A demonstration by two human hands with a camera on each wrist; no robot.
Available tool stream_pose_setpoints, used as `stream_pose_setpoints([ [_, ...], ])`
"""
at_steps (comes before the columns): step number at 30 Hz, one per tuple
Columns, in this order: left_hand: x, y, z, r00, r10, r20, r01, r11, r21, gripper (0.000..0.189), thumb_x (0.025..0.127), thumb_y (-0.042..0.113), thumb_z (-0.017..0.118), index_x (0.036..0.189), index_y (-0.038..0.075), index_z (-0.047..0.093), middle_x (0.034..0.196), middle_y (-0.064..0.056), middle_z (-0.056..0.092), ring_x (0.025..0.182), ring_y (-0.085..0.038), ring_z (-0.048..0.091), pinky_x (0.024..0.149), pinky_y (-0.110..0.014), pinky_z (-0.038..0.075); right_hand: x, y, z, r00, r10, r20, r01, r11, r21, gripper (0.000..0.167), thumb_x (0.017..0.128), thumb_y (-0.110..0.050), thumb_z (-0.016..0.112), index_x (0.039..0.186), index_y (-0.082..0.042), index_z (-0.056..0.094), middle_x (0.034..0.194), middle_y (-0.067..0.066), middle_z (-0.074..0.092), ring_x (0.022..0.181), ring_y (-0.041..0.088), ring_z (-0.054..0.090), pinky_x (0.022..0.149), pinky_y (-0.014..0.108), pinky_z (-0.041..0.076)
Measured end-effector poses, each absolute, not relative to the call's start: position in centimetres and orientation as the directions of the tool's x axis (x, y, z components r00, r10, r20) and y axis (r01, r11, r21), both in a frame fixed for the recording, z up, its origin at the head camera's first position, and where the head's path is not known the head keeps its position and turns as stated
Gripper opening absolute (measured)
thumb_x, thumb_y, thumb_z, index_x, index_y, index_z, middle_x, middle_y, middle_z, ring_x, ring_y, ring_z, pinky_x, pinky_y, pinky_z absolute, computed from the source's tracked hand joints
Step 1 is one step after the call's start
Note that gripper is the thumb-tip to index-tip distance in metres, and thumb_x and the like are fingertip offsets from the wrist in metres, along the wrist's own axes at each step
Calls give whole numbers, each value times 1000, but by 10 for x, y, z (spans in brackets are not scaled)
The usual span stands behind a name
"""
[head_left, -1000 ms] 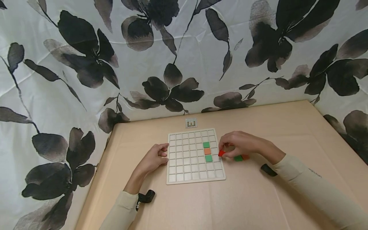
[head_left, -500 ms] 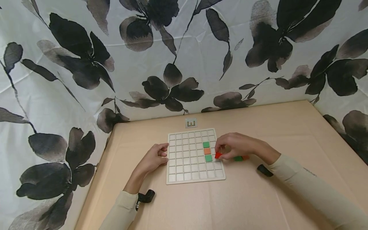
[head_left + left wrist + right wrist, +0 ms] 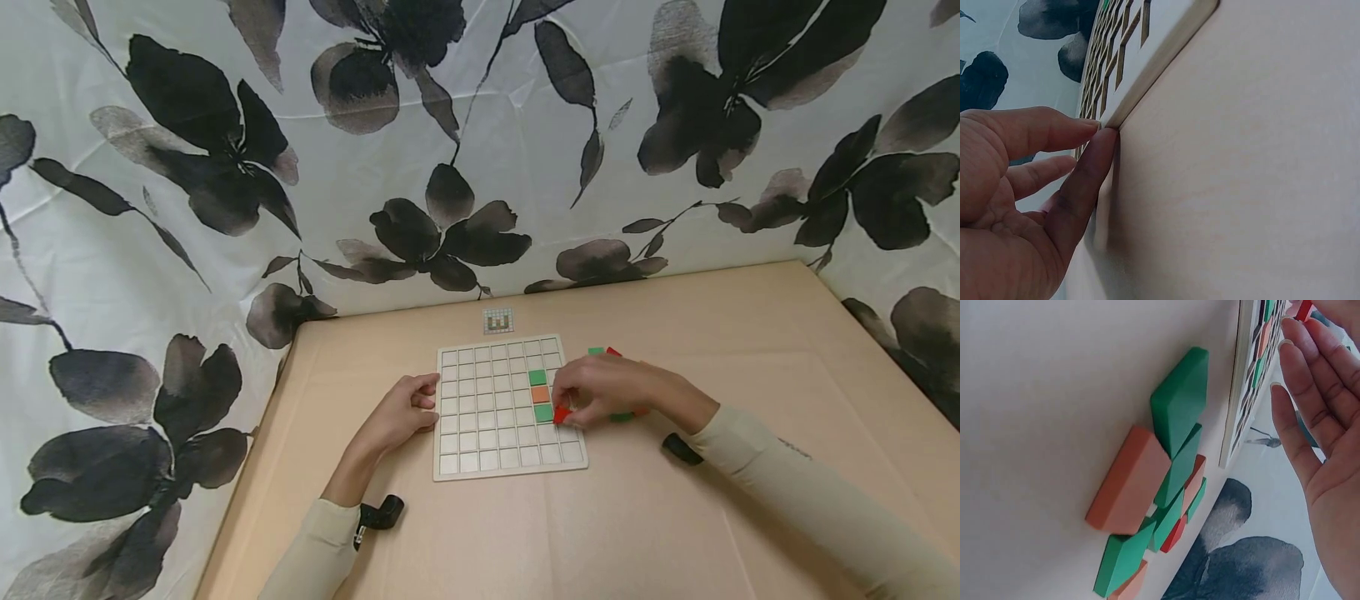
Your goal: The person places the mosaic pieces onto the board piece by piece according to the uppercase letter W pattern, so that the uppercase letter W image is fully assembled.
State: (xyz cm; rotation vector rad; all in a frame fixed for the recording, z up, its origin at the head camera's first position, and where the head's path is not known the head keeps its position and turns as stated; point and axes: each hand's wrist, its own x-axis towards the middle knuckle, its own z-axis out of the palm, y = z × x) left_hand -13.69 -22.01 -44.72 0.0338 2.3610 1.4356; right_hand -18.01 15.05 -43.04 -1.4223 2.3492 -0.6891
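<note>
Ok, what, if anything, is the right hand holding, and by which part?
The right hand pinches a small, red, squarish block between thumb and fingertips; exactly which of its sides they grip is hidden.

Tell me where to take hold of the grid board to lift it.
The grid board is probably best gripped at its left and right edges, coming in from both sides. It lies flat on the table, its edge looks thick enough to pinch, and the three laid tiles sit inside the rim.
</note>
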Motion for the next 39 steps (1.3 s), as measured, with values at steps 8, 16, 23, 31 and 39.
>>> stream_pose_setpoints([
  [8,-137,-221,-449,-929,208,-306,-180,470,864,72,85,-16,67,151,0,44,121,-15,44,100,-23,47,68,-26,56,-177,141,-433,-456,-889,-41,-755,411,-511,12,89,-30,77,93,-25,68,84,-8,63,79,5,56,68,20,48],
  [16,-138,-221,-447,-927,214,-306,-175,476,862,71,85,-16,67,151,0,44,122,-15,44,100,-23,47,69,-27,57,-174,134,-434,-463,-885,-41,-755,419,-504,11,87,-29,77,91,-27,67,82,-8,63,77,7,58,67,20,47],
  [23,-138,-221,-446,-926,209,-313,-178,489,854,71,85,-15,68,151,0,45,123,-14,45,101,-24,48,70,-28,58,-172,128,-436,-457,-888,-47,-777,424,-466,11,86,-30,78,89,-26,67,79,-11,60,74,2,52,65,20,44],
  [31,-138,-221,-445,-925,206,-319,-188,483,855,72,86,-15,68,152,1,44,124,-14,45,102,-24,47,71,-28,58,-171,123,-437,-459,-887,-50,-796,435,-420,14,87,-34,77,88,-27,66,77,-13,57,71,-1,49,62,19,41],
  [39,-138,-218,-446,-929,195,-313,-187,481,856,72,85,-15,67,151,1,45,123,-15,45,102,-23,47,70,-28,57,-171,122,-438,-430,-901,-47,-810,408,-421,12,88,-32,77,90,-26,67,80,-12,57,74,1,52,62,20,41],
])
